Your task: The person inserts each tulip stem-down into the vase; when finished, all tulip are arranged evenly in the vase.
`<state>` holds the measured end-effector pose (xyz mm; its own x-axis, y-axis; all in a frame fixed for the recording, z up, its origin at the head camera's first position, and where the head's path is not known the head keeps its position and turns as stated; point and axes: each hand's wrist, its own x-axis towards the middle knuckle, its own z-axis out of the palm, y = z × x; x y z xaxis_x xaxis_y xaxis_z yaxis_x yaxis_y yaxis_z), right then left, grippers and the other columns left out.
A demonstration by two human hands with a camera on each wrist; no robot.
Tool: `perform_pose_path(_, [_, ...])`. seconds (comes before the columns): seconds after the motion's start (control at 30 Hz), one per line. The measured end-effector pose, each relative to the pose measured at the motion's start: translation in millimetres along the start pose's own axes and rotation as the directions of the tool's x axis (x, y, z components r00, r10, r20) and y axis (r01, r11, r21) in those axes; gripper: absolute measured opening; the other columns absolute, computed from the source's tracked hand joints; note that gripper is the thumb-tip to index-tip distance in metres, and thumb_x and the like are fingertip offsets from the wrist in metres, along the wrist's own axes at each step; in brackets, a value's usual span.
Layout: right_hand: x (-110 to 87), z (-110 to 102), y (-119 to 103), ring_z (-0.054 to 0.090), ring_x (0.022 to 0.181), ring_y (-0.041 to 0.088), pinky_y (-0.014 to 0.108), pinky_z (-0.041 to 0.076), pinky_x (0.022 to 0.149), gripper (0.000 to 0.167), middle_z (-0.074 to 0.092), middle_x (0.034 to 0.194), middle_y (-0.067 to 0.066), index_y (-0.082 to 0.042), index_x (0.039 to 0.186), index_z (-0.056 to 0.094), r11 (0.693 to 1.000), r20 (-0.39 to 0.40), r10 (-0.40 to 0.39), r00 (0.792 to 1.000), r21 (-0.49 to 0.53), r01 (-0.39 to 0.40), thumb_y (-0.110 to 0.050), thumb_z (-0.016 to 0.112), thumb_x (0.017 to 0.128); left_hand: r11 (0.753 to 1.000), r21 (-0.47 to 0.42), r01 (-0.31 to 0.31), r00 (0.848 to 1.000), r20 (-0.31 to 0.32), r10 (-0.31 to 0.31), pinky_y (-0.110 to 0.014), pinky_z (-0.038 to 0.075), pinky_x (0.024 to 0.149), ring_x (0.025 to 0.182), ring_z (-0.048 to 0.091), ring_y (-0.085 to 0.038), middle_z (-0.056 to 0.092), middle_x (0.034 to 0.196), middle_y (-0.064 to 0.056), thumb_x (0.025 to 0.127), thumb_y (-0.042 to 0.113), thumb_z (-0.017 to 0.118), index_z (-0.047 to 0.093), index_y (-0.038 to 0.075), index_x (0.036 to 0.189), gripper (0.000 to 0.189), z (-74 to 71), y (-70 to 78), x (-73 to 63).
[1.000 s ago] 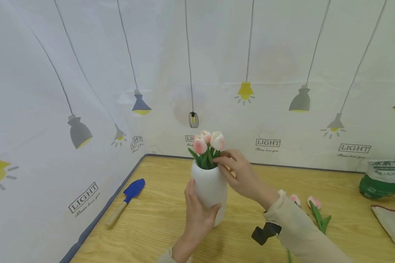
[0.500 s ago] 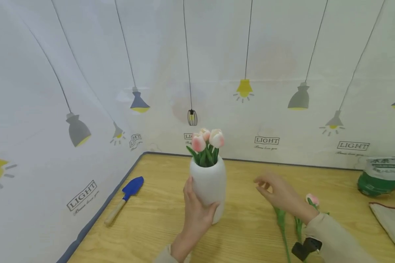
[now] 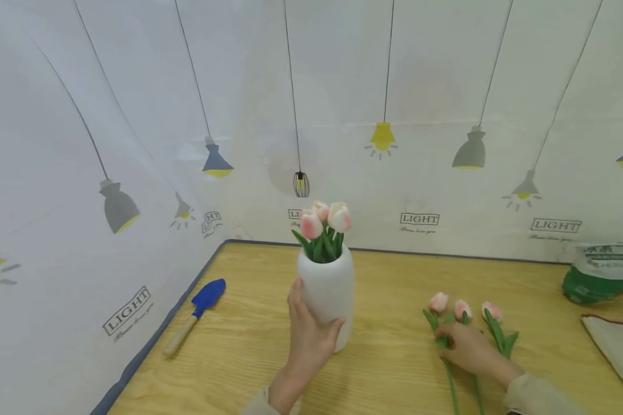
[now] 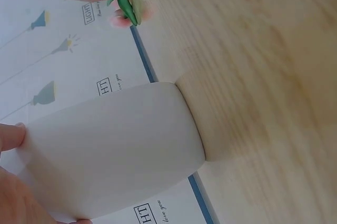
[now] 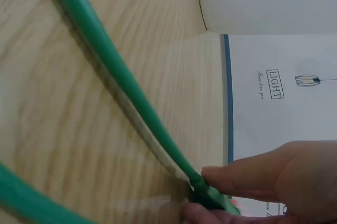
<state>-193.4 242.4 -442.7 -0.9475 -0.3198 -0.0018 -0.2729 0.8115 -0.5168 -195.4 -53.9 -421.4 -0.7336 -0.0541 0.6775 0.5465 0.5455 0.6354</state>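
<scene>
A white vase (image 3: pixel 330 288) stands upright on the wooden table, with several pink-and-white tulips (image 3: pixel 311 225) in its mouth. Its side is gripped by my left hand (image 3: pixel 311 343), the thumb on the right of the body and fingers round the left. To the right, my right hand (image 3: pixel 469 349) pinches the green stem of the leftmost loose tulip (image 3: pixel 438 303) just by its leaves. In the right wrist view, thumb and finger close on that stem (image 5: pixel 134 97). Two more loose tulips lie beside it, a middle tulip (image 3: pixel 462 310) and a right tulip (image 3: pixel 492 312), partly behind the hand.
A blue trowel (image 3: pixel 196 317) with a wooden handle lies on the left of the table (image 3: pixel 249 351). At the far right are a green-and-white bag (image 3: pixel 599 274) and a beige cloth (image 3: pixel 615 346). A lamp-printed curtain hangs behind and on the left.
My right hand has left the tulips in the vase, moved right and down to the loose tulips, and taken hold of one. My left hand keeps its grip on the vase.
</scene>
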Motion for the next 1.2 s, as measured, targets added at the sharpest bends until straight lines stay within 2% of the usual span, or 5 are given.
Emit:
perform_pose_path(0.37, [5.2,3.3,-2.6,0.051,0.058,0.009,0.018,0.042,0.044,0.037,0.060,0.076,0.006,0.008,0.105,0.058,0.983,-0.068,0.139,0.988,0.133,-0.129,-0.002,0.066,0.070,1.000,0.012,-0.022,1.000,-0.004,0.022,-0.058,0.040,0.090,0.118,0.036,-0.042,0.023,0.135,-0.023,0.061,0.013,0.078,0.006,0.006,0.140,0.107,-0.6,-1.3,-0.9])
perform_pose_path(0.67, [16.2,-39.6,-39.9,0.056,0.067,0.004,0.018,0.046,0.049,0.041,0.059,0.096,0.013,-0.003,0.118,0.052,0.994,-0.351,-0.017,0.936,0.099,0.055,-0.008,0.064,0.078,1.000,0.015,-0.018,1.000,-0.012,0.018,-0.058,0.041,0.090,0.117,0.037,-0.042,0.023,0.134,-0.023,0.061,0.012,0.078,0.006,0.006,0.140,0.107,0.2,-2.8,-1.6])
perform_pose_path(0.77, [19.7,-62.4,-65.3,0.054,0.067,-0.006,0.015,0.047,0.051,0.043,0.059,0.094,0.011,-0.004,0.118,0.052,0.977,-0.532,-0.158,0.832,0.039,0.210,-0.003,0.065,0.076,1.000,0.014,-0.024,1.000,-0.019,0.024,-0.058,0.041,0.090,0.117,0.037,-0.042,0.024,0.134,-0.023,0.061,0.013,0.079,0.007,0.005,0.139,0.106,1.2,-3.5,-1.9])
perform_pose_path(1.0, [23.9,-124.7,-143.0,0.057,0.073,-0.010,0.005,0.047,0.059,0.048,0.062,0.090,-0.003,0.003,0.114,0.055,0.834,-0.809,-0.325,0.490,0.000,0.551,0.013,0.065,0.069,0.999,0.026,-0.027,0.999,-0.020,0.027,-0.057,0.042,0.088,0.116,0.038,-0.042,0.024,0.133,-0.023,0.062,0.017,0.078,0.007,0.006,0.140,0.106,2.0,-3.8,-1.4])
perform_pose_path(1.2, [26.3,-160.8,-192.7,0.062,0.069,0.010,0.017,0.051,0.058,0.041,0.058,0.093,0.005,0.013,0.110,0.050,0.523,-0.940,-0.223,0.258,0.108,0.846,0.012,0.063,0.071,1.000,0.011,-0.003,1.000,0.010,0.003,-0.057,0.041,0.090,0.117,0.037,-0.042,0.021,0.135,-0.021,0.064,0.017,0.077,0.005,0.008,0.140,0.105,2.2,-2.3,0.4])
